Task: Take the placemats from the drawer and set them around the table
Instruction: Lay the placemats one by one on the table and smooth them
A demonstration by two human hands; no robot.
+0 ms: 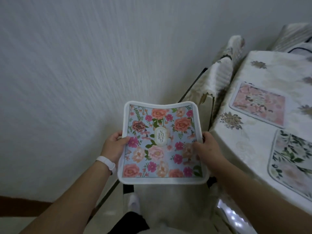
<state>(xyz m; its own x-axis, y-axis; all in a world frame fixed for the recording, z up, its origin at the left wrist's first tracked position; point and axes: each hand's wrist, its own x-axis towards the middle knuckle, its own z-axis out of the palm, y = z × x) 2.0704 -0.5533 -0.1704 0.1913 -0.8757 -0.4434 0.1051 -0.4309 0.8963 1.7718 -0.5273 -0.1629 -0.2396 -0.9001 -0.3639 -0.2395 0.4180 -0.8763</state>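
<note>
White wristband [106,163] circles the left wrist, nearest the camera. Just past it the left hand [114,144] grips the left edge of a blue flowered placemat [162,142], thumb on top and fingers curled under. The right hand [207,149] holds the opposite edge in the same way, thumb lying over the print. The placemat hangs in the air between the two hands, roughly level, its far edge sagging a little in the middle, with an oval label at its centre. It touches nothing else and sits just left of the table's near corner. Below it a white shoe [134,202] shows on the pale floor.

To the right stands the table [253,141] under a cream cloth with grey flower motifs. A green leafy placemat [293,159] lies flat close to the table's left edge, at the nearer end. A pink placemat [258,105] lies farther along that same edge, the two near each other but apart. Beyond the table's left edge stands a chair [217,78] with a pale cover, and behind it the white textured wall [84,65].
</note>
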